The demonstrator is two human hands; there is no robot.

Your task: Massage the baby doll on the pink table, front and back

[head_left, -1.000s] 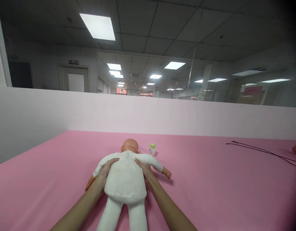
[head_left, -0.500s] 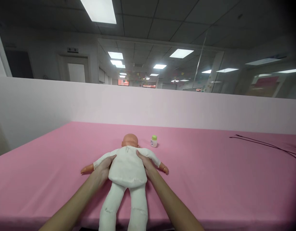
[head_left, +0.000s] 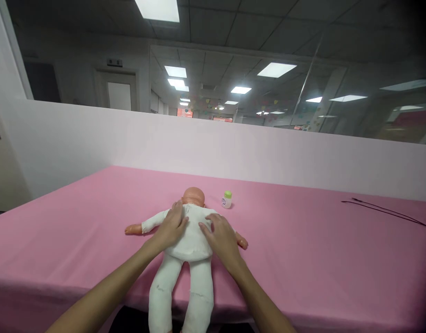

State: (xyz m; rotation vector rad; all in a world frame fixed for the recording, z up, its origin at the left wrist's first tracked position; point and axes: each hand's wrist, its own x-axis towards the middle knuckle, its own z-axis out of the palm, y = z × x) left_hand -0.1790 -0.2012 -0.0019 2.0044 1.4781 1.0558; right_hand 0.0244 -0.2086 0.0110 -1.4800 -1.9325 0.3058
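Note:
A baby doll with a white cloth body lies on the pink-covered table, the bald back of its head towards the wall and its legs reaching over the near edge. My left hand rests on the left side of its upper back, fingers stretched towards the shoulder. On the right side of the back lies my right hand, its fingers spread and slightly bent. Neither hand grips anything. Beyond the doll's right shoulder stands a small clear bottle with a green cap.
Pink cloth covers the table. Thin dark cords lie at the far right. A low white wall with glass above it borders the back, and a door stands at the far left.
Both hands have moved from holding the doll's sides onto its back, the left one higher near the shoulder. The view has shifted slightly; the doll stays lying face down.

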